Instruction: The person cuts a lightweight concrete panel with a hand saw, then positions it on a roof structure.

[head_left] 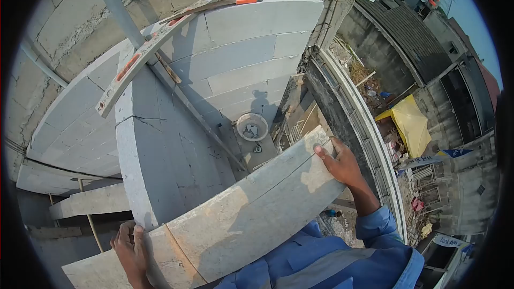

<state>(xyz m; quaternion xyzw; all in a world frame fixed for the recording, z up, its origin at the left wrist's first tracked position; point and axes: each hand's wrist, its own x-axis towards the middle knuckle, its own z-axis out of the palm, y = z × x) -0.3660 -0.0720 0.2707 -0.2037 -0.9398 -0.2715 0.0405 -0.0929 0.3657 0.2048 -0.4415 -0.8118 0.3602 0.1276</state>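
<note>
In the head view, a long gray board (251,214) is crossing on the near side of the block partition wall (171,155), its long axis slanting from lower left to upper right, its right end pointing away from that wall. The left hand (131,251) is grasping the board beside the partition wall's near end; the right hand (338,166) is gripping its right end, thumb on the face. A spirit level (136,67) is lying over the partition wall's top, and a bucket (261,130) is standing to its right.
</note>
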